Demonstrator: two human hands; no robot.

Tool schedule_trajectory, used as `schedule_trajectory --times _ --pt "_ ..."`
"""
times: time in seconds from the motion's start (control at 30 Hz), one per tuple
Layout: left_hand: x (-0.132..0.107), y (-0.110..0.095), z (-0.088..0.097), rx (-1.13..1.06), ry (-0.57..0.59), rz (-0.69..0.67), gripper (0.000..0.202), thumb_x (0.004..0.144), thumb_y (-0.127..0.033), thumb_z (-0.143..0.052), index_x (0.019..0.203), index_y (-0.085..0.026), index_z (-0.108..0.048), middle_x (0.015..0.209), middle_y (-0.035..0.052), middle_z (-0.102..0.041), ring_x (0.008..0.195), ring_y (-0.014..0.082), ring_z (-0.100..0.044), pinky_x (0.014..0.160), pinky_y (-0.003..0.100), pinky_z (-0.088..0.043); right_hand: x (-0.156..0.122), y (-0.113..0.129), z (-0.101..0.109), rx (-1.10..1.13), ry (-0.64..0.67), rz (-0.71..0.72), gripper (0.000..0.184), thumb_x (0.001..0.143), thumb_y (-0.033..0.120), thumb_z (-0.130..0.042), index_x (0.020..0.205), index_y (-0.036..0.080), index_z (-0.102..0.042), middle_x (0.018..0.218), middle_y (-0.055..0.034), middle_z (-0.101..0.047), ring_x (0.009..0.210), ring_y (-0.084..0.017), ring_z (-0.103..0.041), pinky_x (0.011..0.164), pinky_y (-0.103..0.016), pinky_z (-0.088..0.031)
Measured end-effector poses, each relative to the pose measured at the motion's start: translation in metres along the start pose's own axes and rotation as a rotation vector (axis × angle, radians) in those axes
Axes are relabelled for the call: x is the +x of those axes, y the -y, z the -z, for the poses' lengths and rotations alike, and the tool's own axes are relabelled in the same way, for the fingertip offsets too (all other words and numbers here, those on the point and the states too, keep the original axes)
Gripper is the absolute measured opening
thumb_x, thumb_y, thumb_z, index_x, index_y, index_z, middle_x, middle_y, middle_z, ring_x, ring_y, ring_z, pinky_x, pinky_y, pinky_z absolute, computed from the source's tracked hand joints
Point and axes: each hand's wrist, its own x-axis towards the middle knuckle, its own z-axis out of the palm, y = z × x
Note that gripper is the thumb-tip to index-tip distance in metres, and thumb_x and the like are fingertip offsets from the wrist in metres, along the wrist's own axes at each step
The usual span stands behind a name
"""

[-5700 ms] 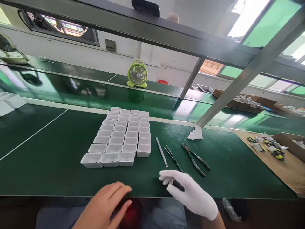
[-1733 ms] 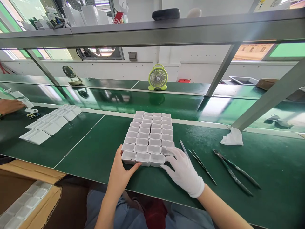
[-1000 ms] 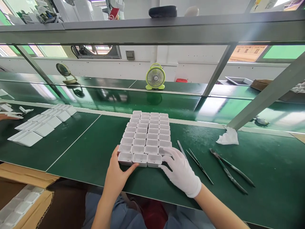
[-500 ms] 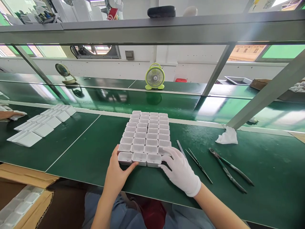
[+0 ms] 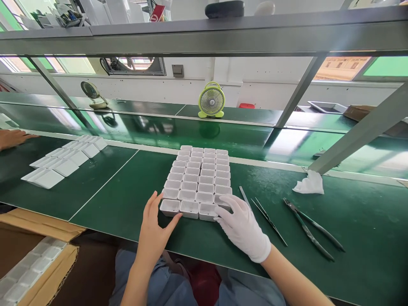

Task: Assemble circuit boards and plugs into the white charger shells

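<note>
We note our bare left hand (image 5: 153,231) and white-gloved right hand (image 5: 244,227), fingers spread, gripping nothing, flanking the near corners of the block of small white plastic cups (image 5: 197,180) on the green bench (image 5: 127,187).

Your bare left hand (image 5: 156,233) and gloved right hand (image 5: 245,227) rest open, fingers spread, at the near corners of the cup block (image 5: 198,178).

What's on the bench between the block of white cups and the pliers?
Two pairs of tweezers lie there, seen in the head view: silver tweezers beside the white cups, then dark tweezers nearer the pliers.
</note>
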Motion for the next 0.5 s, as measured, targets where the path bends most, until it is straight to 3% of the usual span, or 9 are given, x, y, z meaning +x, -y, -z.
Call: schedule_trajectory --times 0.17,0.33,0.5 --pt "0.001 0.0 0.0 -0.003 -0.036 -0.001 0.059 0.089 -0.055 -0.067 0.143 -0.037 -0.049 0.157 0.004 -0.043 0.144 0.0327 -0.044 0.102 0.048 -0.055 -0.002 -0.002 -0.003 0.005 0.013 -0.007 0.01 0.094 0.017 -0.057 0.098 0.019 -0.066 0.125 -0.0122 -0.062 0.115 -0.03 -0.059 0.089 -0.046 -0.058" --pt "-0.001 0.001 0.001 -0.001 -0.067 -0.007 0.058 0.089 -0.057 -0.066 0.14 -0.033 -0.052 0.148 0.0071 -0.05 0.136 0.033 -0.051 0.105 0.049 -0.052 -0.005 -0.003 -0.005 0.022 0.028 -0.023 0.011 0.094 0.018 -0.059 0.103 0.019 -0.065 0.127 -0.0117 -0.061 0.117 -0.03 -0.058 0.091 -0.047 -0.057" --pt "-0.013 -0.009 -0.005 -0.03 -0.143 0.061 0.067 0.085 -0.061 -0.069 0.141 -0.029 -0.051 0.145 0.012 -0.046 0.129 0.0351 -0.053 0.096 0.05 -0.056 -0.004 -0.003 -0.005 0.022 0.039 -0.029 0.01 0.095 0.018 -0.057 0.101 0.019 -0.065 0.126 -0.0112 -0.062 0.117 -0.03 -0.058 0.092 -0.047 -0.057"
